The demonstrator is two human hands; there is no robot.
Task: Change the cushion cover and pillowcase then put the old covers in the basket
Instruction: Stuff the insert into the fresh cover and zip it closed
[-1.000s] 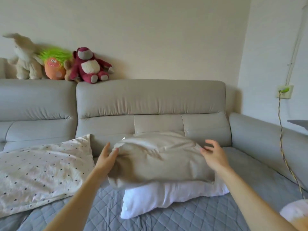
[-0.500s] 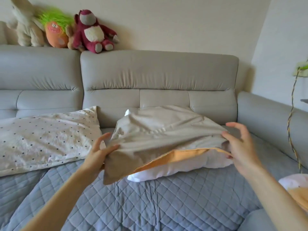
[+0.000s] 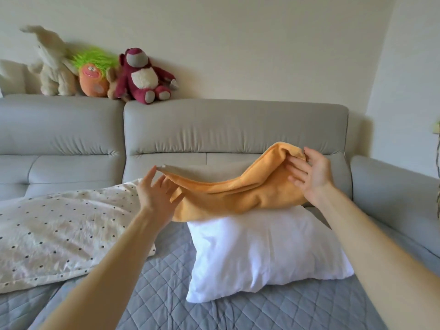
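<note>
A grey sofa with a padded backrest fills the view, its seat covered by a grey quilted throw. Taking the bare white pillow on that throw as the landmark: a large dotted pillow lies just to its left, touching the throw and leaning toward the backrest. Above the white pillow, draped over its top edge, hangs the orange cover, beige on its far side, stretched between both hands. The left hand is up and left of the white pillow, fingers spread, with the cover's corner pinched at the fingertips. The right hand is above the pillow's right end, palm open toward the camera, fingers tucked into the raised fold of the cover. The hands are well apart. Far above and left of the pillow, on the backrest top, sit a cream plush rabbit, a red plush bear and, between them, an orange plush with green hair.
</note>
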